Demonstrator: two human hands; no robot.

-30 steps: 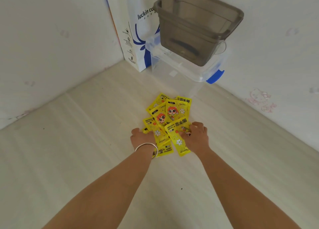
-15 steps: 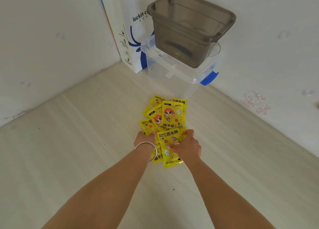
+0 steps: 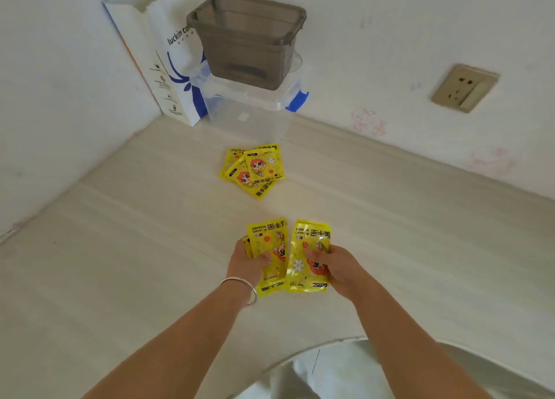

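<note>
Well in front of the clear box [image 3: 249,119], a few yellow hand-warmer packets [image 3: 268,242] are pinched in the left hand [image 3: 247,263], thumb on top. A second bunch [image 3: 312,242] is gripped the same way in the right hand [image 3: 341,268], and the two are held side by side. The step is judged to be gathering, so both bunches are best squared and merged into one hand (glossy packets probably slide). The remaining pile [image 3: 253,170] lies just in front of the clear box, on which a grey bin [image 3: 246,47] is stacked.
</note>
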